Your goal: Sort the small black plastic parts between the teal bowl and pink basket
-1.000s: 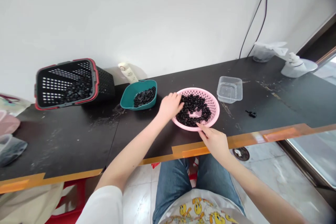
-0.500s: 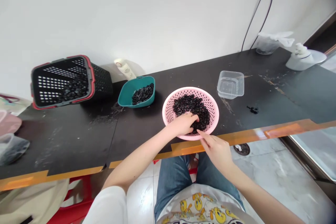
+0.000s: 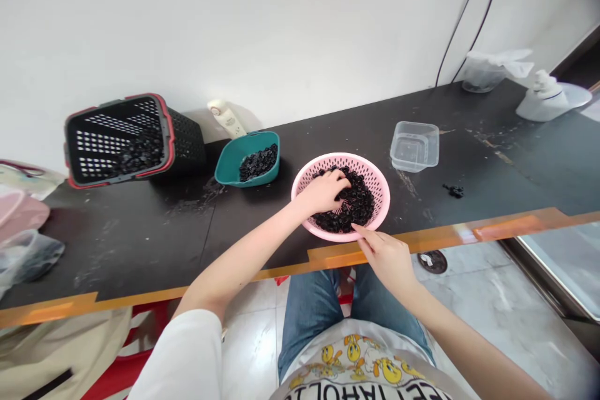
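Observation:
A round pink basket (image 3: 380, 200) with slotted walls sits near the table's front edge and holds many small black pieces (image 3: 359, 200). My left hand (image 3: 328, 190) reaches over the basket's left side, fingers curled down into the pieces, their tips hidden among them. At the basket's front rim is my right hand (image 3: 387, 256), its thumb and index finger closed on the rim while the wrist stays outside. Left of the pink basket stands a teal tub (image 3: 227, 169) with more black pieces.
A dark crate (image 3: 187, 144) with red trim lies tipped at the left, black pieces inside. Right of the basket are a clear plastic container (image 3: 415, 147) and a small black clump (image 3: 454, 190). A pump bottle (image 3: 541, 100) stands at the far right.
My left hand has moved up and away from the front rim, deeper over the basket, and a bare patch of basket floor now shows among the pieces. My right hand stays at the rim.

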`<state>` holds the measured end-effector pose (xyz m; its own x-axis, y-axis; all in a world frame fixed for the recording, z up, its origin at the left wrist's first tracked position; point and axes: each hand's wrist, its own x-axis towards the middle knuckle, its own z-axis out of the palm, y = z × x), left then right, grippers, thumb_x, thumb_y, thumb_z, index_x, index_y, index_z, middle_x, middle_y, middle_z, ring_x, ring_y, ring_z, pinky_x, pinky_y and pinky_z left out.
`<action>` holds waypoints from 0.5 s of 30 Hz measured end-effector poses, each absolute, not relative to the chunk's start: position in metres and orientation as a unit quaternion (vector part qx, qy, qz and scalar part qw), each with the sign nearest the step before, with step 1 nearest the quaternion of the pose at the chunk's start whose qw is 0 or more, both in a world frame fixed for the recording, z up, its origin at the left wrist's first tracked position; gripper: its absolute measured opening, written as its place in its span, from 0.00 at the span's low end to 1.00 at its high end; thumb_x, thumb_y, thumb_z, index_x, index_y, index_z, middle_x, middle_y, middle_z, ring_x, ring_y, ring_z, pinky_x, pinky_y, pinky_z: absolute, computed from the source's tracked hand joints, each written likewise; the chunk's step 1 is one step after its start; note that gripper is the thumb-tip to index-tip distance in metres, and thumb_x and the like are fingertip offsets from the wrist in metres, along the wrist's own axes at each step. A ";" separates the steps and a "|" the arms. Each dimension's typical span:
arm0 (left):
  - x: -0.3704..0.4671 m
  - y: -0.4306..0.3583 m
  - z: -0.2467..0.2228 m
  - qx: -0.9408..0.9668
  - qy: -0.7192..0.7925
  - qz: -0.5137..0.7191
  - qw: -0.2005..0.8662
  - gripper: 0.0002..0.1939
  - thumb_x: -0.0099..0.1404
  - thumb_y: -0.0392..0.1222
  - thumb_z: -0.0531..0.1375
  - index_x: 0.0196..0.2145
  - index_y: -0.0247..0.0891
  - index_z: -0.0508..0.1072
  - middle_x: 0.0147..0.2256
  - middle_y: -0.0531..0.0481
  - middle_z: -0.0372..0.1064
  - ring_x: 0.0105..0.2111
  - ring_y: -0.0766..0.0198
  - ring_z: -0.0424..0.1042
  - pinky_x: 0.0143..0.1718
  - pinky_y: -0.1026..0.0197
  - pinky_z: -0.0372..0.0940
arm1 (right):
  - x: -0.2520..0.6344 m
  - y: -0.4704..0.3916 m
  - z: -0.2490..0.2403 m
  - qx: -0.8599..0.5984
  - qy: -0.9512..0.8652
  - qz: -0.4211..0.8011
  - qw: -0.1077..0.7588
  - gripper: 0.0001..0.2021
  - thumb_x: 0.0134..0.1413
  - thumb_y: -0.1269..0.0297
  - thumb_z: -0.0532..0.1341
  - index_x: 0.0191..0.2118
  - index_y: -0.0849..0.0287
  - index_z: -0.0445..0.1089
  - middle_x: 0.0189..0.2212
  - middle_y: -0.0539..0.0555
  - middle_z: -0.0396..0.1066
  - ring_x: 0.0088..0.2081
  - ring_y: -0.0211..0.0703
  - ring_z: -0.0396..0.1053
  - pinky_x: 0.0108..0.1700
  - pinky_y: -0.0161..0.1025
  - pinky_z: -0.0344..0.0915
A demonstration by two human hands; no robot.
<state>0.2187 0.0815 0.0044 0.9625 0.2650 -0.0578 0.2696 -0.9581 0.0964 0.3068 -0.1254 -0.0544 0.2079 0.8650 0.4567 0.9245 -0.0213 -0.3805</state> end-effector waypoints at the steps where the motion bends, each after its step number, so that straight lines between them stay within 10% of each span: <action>1: 0.221 0.078 0.002 0.990 0.100 -0.034 0.089 0.26 0.57 0.46 0.61 0.53 0.42 0.63 0.57 0.44 0.55 0.54 0.53 0.59 0.49 0.55 0.60 | 0.307 -0.124 -0.054 -0.716 -0.627 -0.051 0.303 0.14 0.59 0.68 0.55 0.49 0.55 0.71 0.33 0.51 0.77 0.31 0.38 0.73 0.32 0.33 0.61; 5: 0.237 0.074 -0.010 0.988 0.026 -0.083 0.130 0.34 0.52 0.54 0.63 0.55 0.43 0.62 0.59 0.44 0.53 0.56 0.51 0.57 0.52 0.54 0.57 | 0.313 -0.117 -0.050 -0.723 -0.633 -0.050 0.272 0.14 0.59 0.67 0.55 0.48 0.56 0.72 0.30 0.53 0.77 0.29 0.39 0.72 0.30 0.33 0.60; 15: 0.246 0.125 -0.003 0.977 0.186 0.061 -0.081 0.18 0.60 0.37 0.58 0.49 0.38 0.68 0.50 0.43 0.64 0.50 0.53 0.63 0.51 0.52 0.55 | 0.368 -0.053 -0.034 -0.760 -0.620 -0.059 0.188 0.14 0.59 0.63 0.54 0.48 0.50 0.72 0.37 0.53 0.77 0.33 0.46 0.74 0.30 0.36 0.61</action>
